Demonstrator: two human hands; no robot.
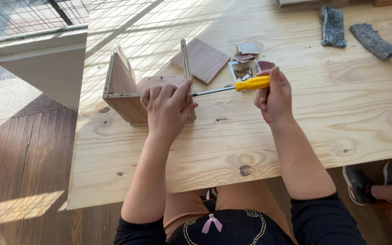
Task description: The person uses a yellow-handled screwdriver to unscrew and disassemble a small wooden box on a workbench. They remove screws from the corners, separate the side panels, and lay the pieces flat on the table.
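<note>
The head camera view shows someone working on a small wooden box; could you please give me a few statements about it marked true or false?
1. The right hand holds a screwdriver with a yellow handle. True.
2. The screwdriver's tip points at the upright panel on the right side of the wooden box. True.
3. The left hand lies flat on the table, away from the box. False: it grips the box at that right-hand panel.
4. Two grey gloves lie at the far right of the table. True.
5. The loose square wooden panel stands upright on the box. False: it lies flat on the table behind the box.
</note>
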